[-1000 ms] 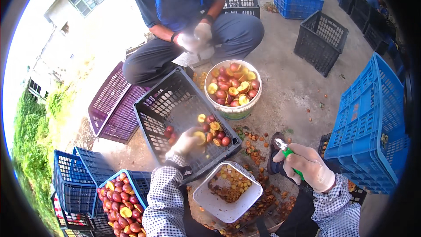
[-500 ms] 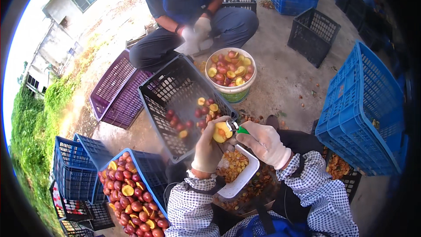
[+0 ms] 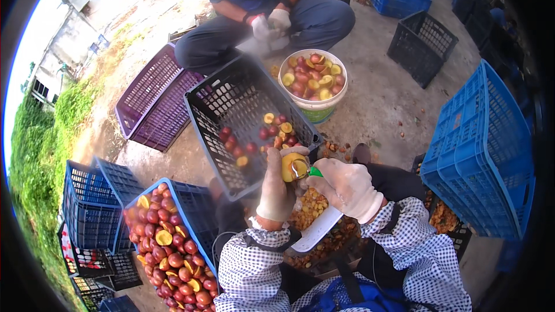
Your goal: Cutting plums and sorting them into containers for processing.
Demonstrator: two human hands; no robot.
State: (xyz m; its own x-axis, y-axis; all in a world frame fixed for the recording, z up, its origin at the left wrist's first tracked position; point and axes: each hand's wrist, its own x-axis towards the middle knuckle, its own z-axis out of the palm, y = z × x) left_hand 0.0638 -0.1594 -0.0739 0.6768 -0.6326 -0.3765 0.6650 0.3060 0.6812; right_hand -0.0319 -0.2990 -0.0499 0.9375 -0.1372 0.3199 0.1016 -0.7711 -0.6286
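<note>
My left hand (image 3: 276,188), in a pale glove, holds up a halved yellow-fleshed fruit (image 3: 291,167). My right hand (image 3: 346,188), also gloved, grips a small green-handled pitting tool (image 3: 307,170) whose metal tip is pressed into the fruit's cut face. Both hands meet over a white square tub (image 3: 317,232) of pits and scraps on my lap. Just beyond them a dark tilted crate (image 3: 243,117) holds red fruit and a few halves.
A person in blue sits opposite, gloved hands (image 3: 270,25) together, behind a white bucket (image 3: 314,84) of halved fruit. A blue crate (image 3: 172,237) of red fruit stands at my left. Purple crates (image 3: 155,100), stacked blue crates (image 3: 484,150) and a black crate (image 3: 422,46) surround us.
One second ago my left hand reached into the dark crate while my right held the tool apart. Since then the hands came together, and the tool now digs into the fruit.
</note>
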